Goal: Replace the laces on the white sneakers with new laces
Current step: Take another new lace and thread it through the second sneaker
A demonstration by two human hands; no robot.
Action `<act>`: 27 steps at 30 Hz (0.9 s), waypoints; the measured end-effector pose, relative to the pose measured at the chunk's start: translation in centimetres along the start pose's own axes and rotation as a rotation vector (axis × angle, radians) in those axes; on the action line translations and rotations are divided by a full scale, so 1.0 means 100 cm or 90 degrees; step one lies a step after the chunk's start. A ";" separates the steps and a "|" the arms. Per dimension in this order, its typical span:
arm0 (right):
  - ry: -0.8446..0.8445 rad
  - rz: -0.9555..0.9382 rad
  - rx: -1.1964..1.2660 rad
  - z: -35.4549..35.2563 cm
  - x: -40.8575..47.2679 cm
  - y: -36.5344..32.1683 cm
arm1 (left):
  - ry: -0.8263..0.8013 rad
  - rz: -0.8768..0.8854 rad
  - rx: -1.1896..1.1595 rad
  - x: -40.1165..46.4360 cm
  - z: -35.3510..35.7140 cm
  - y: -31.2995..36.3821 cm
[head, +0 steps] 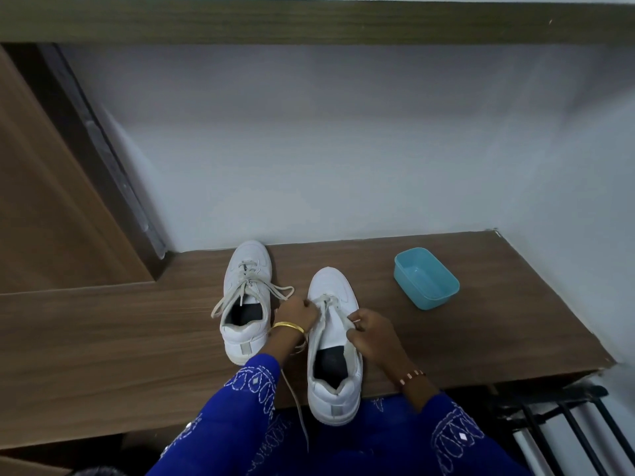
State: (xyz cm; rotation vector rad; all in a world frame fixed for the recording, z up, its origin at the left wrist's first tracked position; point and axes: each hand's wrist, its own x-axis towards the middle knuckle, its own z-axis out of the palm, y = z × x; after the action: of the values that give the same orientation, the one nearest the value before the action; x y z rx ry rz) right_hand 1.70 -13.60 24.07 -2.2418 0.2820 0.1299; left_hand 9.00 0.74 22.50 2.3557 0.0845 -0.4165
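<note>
A: Both sneakers sit on the desk [481, 338]. The near shoe [335, 338] is half unlaced, the far shoe [245, 297] laced. Left hand [297, 312] and right hand [369, 333] each pinch the lace [324, 305] in a closed grip.

B: I'd ease one crossing out at a time, pulling evenly so the eyelets don't snag. One end dangles off the desk edge.

A: The blue tub [426, 278]?

B: Looks empty. No new laces visible.

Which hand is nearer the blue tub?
Right. The right hand pinches lace on the near sneaker, on the side facing the blue tub. The left hand grips lace on that sneaker's far side, so the shoe lies between it and the tub.
</note>
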 end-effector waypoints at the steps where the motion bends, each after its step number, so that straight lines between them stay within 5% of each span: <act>1: 0.006 0.011 0.012 0.000 0.001 0.001 | -0.001 -0.013 -0.018 0.003 0.001 0.000; 11: 0.006 0.037 0.033 0.001 0.007 0.005 | -0.113 -0.225 -0.559 0.007 -0.005 0.010; 16: 0.014 0.043 0.053 0.002 0.006 0.007 | -0.149 -0.255 -0.696 0.007 -0.014 0.012; 21: 0.007 0.030 0.073 0.000 0.005 0.010 | -0.062 -0.217 -0.797 0.010 -0.034 0.016; 27: -0.051 0.035 0.091 -0.006 0.008 0.011 | 0.076 -0.011 -0.904 0.005 -0.089 0.035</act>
State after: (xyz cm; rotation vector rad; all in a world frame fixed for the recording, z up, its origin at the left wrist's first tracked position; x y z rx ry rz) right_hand 2.18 -14.89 23.50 -2.0824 0.3001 0.2210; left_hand 12.55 4.20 30.75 0.9695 0.3294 -0.1128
